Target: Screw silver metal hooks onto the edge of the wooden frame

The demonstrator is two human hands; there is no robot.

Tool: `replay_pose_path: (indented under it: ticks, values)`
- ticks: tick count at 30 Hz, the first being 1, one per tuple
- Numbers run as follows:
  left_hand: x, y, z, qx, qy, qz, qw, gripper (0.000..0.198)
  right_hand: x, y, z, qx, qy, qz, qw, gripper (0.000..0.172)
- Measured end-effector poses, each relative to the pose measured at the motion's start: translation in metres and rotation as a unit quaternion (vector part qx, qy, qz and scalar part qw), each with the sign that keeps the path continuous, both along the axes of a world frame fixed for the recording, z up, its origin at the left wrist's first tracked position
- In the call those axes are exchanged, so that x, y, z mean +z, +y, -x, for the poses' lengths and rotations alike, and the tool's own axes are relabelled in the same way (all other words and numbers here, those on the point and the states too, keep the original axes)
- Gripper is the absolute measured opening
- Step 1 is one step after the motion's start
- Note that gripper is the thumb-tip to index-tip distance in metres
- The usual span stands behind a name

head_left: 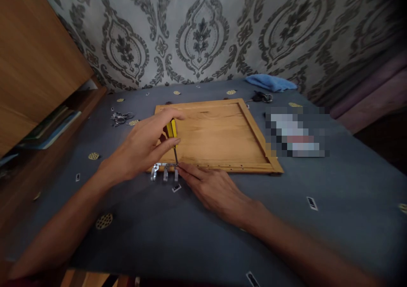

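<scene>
A framed wooden panel (pixel 219 134) lies flat on a dark blue-grey cloth. At its near-left corner sits a metal hook rack (pixel 163 169) with three hooks hanging over the edge. My left hand (pixel 143 147) is closed round a yellow-handled screwdriver (pixel 173 136), held nearly upright with its tip at the rack's right end. My right hand (pixel 211 187) lies beside the rack, fingertips pinched at the screwdriver tip; what they hold is too small to make out.
Loose metal hardware (pixel 121 118) lies at the left. A blue rag (pixel 270 82) and dark keys (pixel 262 96) sit behind the panel. A blurred-out item (pixel 295 132) lies to its right. A wooden cabinet with shelves (pixel 38 66) stands left. Patterned wall behind.
</scene>
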State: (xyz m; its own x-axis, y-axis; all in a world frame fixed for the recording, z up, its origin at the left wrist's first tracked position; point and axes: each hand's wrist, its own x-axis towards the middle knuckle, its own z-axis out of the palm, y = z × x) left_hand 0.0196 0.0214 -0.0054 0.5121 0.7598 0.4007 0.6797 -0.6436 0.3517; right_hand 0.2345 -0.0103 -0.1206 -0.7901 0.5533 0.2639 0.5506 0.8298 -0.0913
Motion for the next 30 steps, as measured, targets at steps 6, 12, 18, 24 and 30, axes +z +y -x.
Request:
replay_pose_path:
  ticks: [6,12,18,24,30]
  values:
    - [0.0071,-0.0016,0.006,0.023,-0.024,-0.019,0.999,0.031,-0.0002,0.0004,-0.0011,0.003,0.0,-0.005,1.0,0.055]
    - [0.0018,-0.0005,0.0032,-0.002,0.029,0.0,1.0,0.026,-0.001,0.0004,-0.0004,0.002,0.004,-0.013,1.0,0.056]
    - [0.0009,-0.0002,0.0008,-0.02,0.035,0.023,0.999,0.023,0.0014,-0.0002,0.001,0.0,-0.008,-0.012,1.0,0.053]
    - [0.0006,-0.001,0.0006,-0.015,0.027,0.027,0.999,0.022,0.0018,-0.0001,0.0003,-0.002,0.002,-0.005,1.0,0.057]
    - [-0.0022,-0.0007,0.0019,-0.015,0.033,0.023,0.999,0.018,-0.0003,0.0001,-0.0001,-0.001,-0.005,-0.011,1.0,0.056]
